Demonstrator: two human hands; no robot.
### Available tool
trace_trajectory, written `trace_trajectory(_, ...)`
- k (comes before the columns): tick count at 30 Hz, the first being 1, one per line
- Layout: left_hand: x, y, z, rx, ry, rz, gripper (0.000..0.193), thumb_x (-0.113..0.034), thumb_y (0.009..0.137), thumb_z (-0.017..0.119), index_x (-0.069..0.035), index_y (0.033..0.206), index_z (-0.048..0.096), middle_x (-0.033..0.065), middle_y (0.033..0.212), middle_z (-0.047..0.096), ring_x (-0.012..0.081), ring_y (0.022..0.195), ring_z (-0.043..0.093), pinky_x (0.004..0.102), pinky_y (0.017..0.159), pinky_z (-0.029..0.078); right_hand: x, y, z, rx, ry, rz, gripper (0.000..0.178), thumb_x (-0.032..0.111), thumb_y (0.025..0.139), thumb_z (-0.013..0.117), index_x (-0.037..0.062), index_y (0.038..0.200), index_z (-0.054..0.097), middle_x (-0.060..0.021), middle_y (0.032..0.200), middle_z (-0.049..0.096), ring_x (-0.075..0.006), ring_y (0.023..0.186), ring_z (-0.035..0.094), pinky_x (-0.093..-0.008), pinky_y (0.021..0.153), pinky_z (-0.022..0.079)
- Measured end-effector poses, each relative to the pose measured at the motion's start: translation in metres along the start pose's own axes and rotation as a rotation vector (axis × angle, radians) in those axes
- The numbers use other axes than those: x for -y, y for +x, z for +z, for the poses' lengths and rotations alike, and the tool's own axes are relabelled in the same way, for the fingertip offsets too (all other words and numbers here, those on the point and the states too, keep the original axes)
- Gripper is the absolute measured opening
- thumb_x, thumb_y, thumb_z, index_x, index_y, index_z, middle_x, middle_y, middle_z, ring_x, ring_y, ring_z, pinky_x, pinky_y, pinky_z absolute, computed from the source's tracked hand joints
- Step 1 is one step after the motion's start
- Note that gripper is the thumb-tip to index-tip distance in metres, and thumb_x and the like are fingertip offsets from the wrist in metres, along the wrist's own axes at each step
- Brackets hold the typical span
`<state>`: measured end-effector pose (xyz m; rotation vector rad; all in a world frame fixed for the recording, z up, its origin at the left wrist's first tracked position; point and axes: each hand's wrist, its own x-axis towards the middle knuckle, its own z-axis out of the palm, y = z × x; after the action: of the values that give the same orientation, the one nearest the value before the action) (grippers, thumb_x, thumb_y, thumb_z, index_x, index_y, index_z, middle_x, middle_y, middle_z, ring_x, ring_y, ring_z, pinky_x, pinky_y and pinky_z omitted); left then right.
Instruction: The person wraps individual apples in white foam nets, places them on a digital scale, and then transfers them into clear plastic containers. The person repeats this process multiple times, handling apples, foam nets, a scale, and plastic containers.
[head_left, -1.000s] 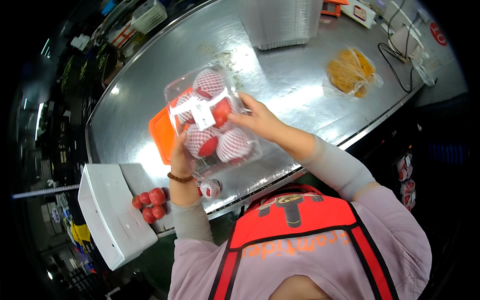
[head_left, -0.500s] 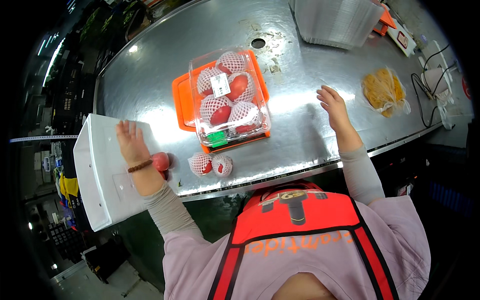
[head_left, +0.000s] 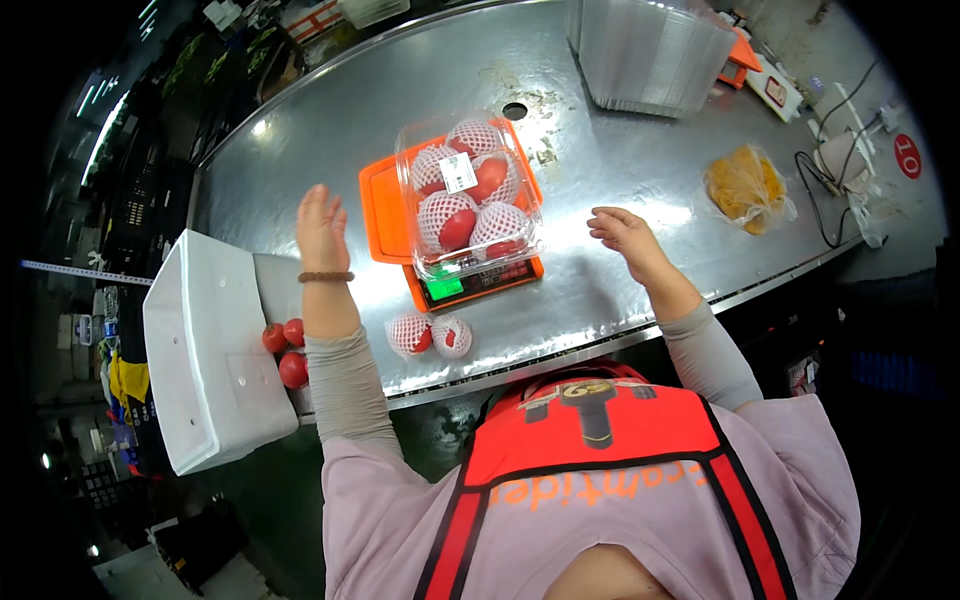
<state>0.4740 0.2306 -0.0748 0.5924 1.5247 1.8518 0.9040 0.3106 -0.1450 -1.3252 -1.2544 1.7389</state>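
A clear plastic clamshell box (head_left: 405,190) holds several red tomatoes in white foam nets, with a white label on top. It rests on an orange digital scale (head_left: 383,215) whose dark display strip (head_left: 490,281) shows along the near side. My left hand (head_left: 322,232) is held up left of the scale, fingers stretched out, holding nothing. To the right of the box, apart from it, my right hand (head_left: 637,245) has its fingers extended and nothing in them. Two net-wrapped tomatoes, one larger (head_left: 408,335) and one smaller (head_left: 452,337), lie just nearer than the scale.
Three bare tomatoes (head_left: 293,370) lie between my left forearm and a white foam box (head_left: 215,350). A tall stack of clear plastic trays (head_left: 650,55) stands at the back right. A bag of yellow bands (head_left: 748,190) and dark cables (head_left: 808,200) are on the table's right side.
My left hand has moved right, from over the white foam box toward the scale. My right hand has moved left and slightly nearer. More of the scale's display now shows.
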Motion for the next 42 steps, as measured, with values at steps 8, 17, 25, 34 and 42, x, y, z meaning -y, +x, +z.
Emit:
trace_trajectory(8, 0.054, -0.022, 0.071, 0.659, -0.064, -0.549, 0.043, -0.026, 0.093, 0.058, -0.002, 0.128, 0.050, 0.0113, 0.127, 0.055, 0.0212, 0.113, 0.056, 0.0363, 0.095, 0.046, 0.035, -0.025, 0.087, 0.300, 0.099, 0.178, 0.081, 0.057, 0.085, 0.060, 0.0161, 0.146, 0.025, -0.0130, 0.138, 0.045, -0.0281, 0.099, 0.059, -0.0423, 0.084, 0.049)
trace_trajectory(17, 0.022, -0.096, 0.125, 0.808, -0.235, -0.148, 0.077, -0.007, 0.081, 0.054, -0.007, 0.148, 0.018, 0.0186, 0.137, 0.041, 0.0320, 0.122, 0.049, 0.0436, 0.099, 0.046, 0.035, -0.090, 0.044, 0.259, 0.294, -0.125, 0.064, 0.032, 0.091, 0.061, 0.0137, 0.143, 0.029, -0.0100, 0.128, 0.052, -0.0214, 0.114, 0.051, -0.0403, 0.091, 0.043)
trace_trajectory(25, 0.056, -0.194, 0.294, 1.279, -0.094, -0.302, 0.088, -0.017, 0.076, 0.067, -0.002, 0.148, 0.018, 0.0170, 0.137, 0.042, 0.0297, 0.124, 0.047, 0.0400, 0.104, 0.040, 0.011, -0.120, -0.127, 0.039, 0.814, -0.171, 0.090, 0.044, 0.082, 0.069, 0.0174, 0.148, 0.014, -0.0092, 0.139, 0.042, -0.0263, 0.122, 0.044, -0.0481, 0.098, 0.037)
trace_trajectory(34, 0.144, -0.362, 0.512, 1.717, 0.047, -0.544, 0.077, -0.031, 0.089, 0.063, -0.006, 0.149, 0.022, 0.0127, 0.149, 0.030, 0.0247, 0.128, 0.042, 0.0336, 0.102, 0.037, -0.085, -0.279, -0.328, -0.514, 1.142, -0.526, 0.052, 0.017, 0.076, 0.065, 0.0025, 0.125, 0.053, -0.0090, 0.116, 0.062, -0.0219, 0.111, 0.057, -0.0391, 0.100, 0.043)
trace_trajectory(42, 0.173, -0.395, 0.570, 1.511, 0.271, -0.671, 0.052, -0.022, 0.094, 0.059, -0.009, 0.140, 0.040, 0.0089, 0.141, 0.042, 0.0173, 0.118, 0.052, 0.0287, 0.092, 0.045, -0.217, -0.382, -0.452, -1.367, 1.442, -0.399, 0.047, 0.027, 0.080, 0.068, 0.0080, 0.121, 0.053, -0.0104, 0.116, 0.059, -0.0290, 0.106, 0.057, -0.0473, 0.093, 0.046)
